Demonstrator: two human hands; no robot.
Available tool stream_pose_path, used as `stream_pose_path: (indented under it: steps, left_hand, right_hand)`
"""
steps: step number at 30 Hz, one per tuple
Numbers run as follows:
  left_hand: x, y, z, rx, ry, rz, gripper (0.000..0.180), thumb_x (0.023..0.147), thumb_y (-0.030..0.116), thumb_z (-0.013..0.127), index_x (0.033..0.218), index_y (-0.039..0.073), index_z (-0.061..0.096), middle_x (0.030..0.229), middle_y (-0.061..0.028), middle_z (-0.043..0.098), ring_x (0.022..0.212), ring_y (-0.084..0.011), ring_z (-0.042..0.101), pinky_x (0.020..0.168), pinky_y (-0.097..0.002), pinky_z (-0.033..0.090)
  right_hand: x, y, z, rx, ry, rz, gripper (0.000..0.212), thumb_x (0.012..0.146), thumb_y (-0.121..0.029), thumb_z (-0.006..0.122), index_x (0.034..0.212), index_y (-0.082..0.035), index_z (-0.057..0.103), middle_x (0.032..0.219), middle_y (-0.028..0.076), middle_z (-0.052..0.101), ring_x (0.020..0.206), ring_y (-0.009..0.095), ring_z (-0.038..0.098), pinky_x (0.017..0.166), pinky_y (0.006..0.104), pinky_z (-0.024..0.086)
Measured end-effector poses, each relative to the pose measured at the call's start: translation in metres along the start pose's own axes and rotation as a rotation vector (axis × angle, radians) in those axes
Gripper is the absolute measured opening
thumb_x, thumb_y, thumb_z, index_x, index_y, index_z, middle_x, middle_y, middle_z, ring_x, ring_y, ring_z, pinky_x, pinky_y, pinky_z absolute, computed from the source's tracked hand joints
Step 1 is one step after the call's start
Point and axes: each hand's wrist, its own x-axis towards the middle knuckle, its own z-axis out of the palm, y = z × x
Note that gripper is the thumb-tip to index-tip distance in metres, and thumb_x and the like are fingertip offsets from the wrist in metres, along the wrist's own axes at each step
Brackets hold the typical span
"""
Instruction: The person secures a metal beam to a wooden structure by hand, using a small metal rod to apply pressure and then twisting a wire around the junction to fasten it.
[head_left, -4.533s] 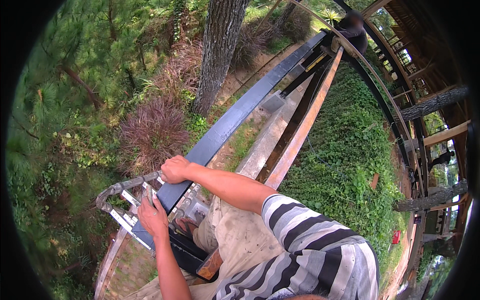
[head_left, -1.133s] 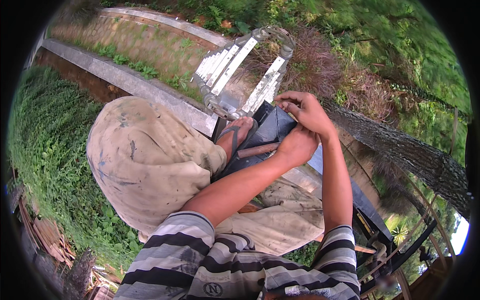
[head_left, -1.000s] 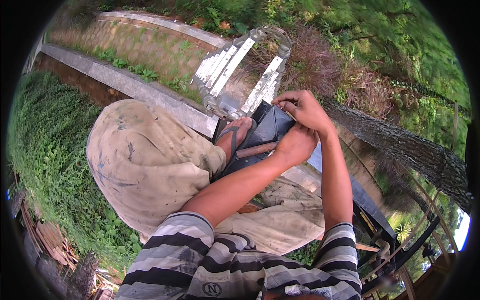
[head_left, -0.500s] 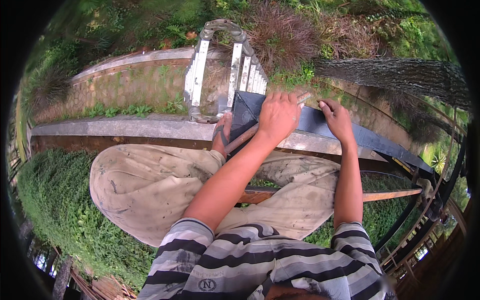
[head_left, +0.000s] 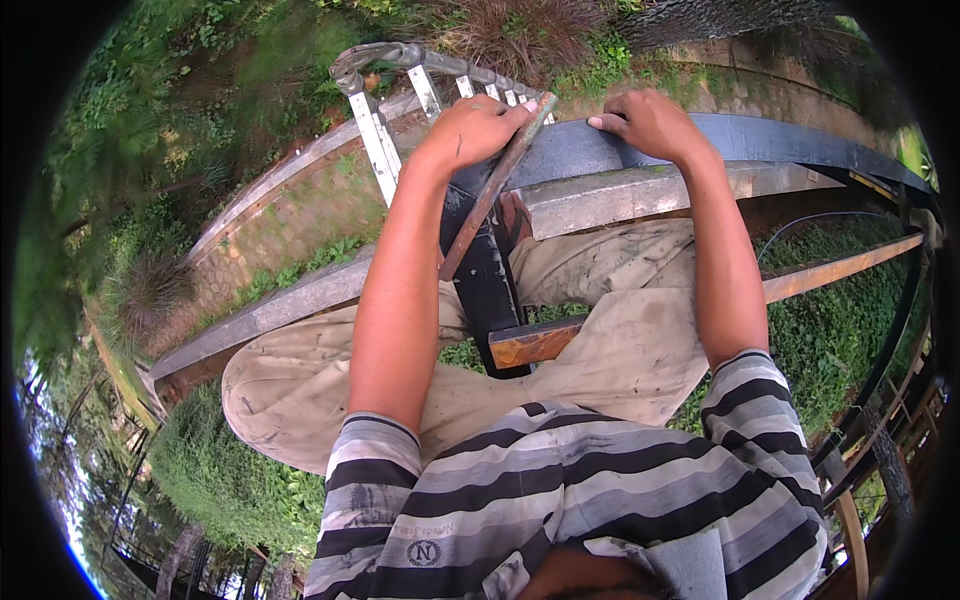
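My left hand is closed at the upper part of a slim brown stick, with a fingertip pressed against it. The stick slants down toward my lap across a black beam. My right hand curls over the far edge of a long dark grey beam, its thumb on the top face. Most of its fingers are hidden behind that edge. The grey beam meets the black one near my left hand. My knees spread to either side of the black beam, and a sandalled foot shows beside it.
A pale ladder stands beyond my left hand. Below the grey beam runs a concrete ledge. Wooden bars pass near my legs, with green plants lower down. A tree trunk lies across the far side.
The view has tilted. My left hand has moved left along the stick's far end, and the stick now stands steeper. My right hand has drawn closer onto the grey beam.
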Motion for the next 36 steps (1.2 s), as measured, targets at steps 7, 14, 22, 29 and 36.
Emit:
stream_pose_path:
  steps: [7, 14, 22, 29, 36]
  left_hand:
    - [-0.015, 0.003, 0.006, 0.068, -0.089, 0.107, 0.062, 0.090, 0.042, 0.080, 0.132, -0.002, 0.067, 0.129, -0.0255, 0.069, 0.129, -0.0379, 0.062, 0.108, -0.0452, 0.048]
    - [-0.017, 0.007, 0.010, -0.034, -0.079, 0.071, 0.044, 0.096, 0.024, 0.074, 0.127, -0.007, 0.066, 0.115, -0.0199, 0.075, 0.112, -0.0226, 0.069, 0.099, -0.0357, 0.051]
    - [-0.013, 0.016, 0.016, -0.087, -0.064, 0.009, 0.026, 0.098, 0.013, 0.072, 0.116, -0.006, 0.069, 0.106, -0.0097, 0.074, 0.099, -0.0119, 0.065, 0.093, -0.0294, 0.051]
    - [-0.014, 0.003, 0.020, -0.144, -0.055, 0.026, 0.027, 0.099, 0.014, 0.070, 0.118, -0.006, 0.068, 0.108, -0.0070, 0.072, 0.102, -0.0121, 0.063, 0.097, -0.0291, 0.047]
    - [-0.009, -0.031, 0.023, -0.033, 0.105, 0.058, 0.042, 0.090, 0.032, 0.076, 0.121, 0.004, 0.075, 0.112, -0.0155, 0.078, 0.105, -0.0286, 0.075, 0.094, -0.0397, 0.054]
  right_hand:
    - [0.005, 0.004, 0.004, -0.069, 0.036, 0.029, 0.043, 0.094, -0.047, 0.070, 0.102, -0.005, 0.077, 0.097, 0.022, 0.074, 0.095, 0.042, 0.071, 0.083, 0.0523, 0.054]
    - [0.003, 0.000, -0.012, 0.007, -0.106, 0.050, 0.037, 0.087, -0.031, 0.072, 0.108, -0.002, 0.078, 0.117, 0.022, 0.074, 0.111, 0.036, 0.071, 0.094, 0.0467, 0.057]
    - [-0.005, 0.025, -0.019, 0.058, -0.061, -0.015, 0.044, 0.084, -0.037, 0.079, 0.110, -0.001, 0.078, 0.119, 0.020, 0.074, 0.112, 0.035, 0.071, 0.094, 0.0457, 0.057]
    - [-0.012, 0.018, -0.022, 0.045, -0.056, 0.015, 0.044, 0.084, -0.038, 0.080, 0.109, -0.003, 0.078, 0.109, 0.025, 0.074, 0.108, 0.037, 0.072, 0.091, 0.0476, 0.058]
    - [-0.024, 0.002, 0.005, 0.026, 0.220, 0.007, 0.037, 0.089, -0.038, 0.077, 0.109, -0.006, 0.076, 0.104, 0.022, 0.074, 0.103, 0.041, 0.070, 0.091, 0.0516, 0.054]
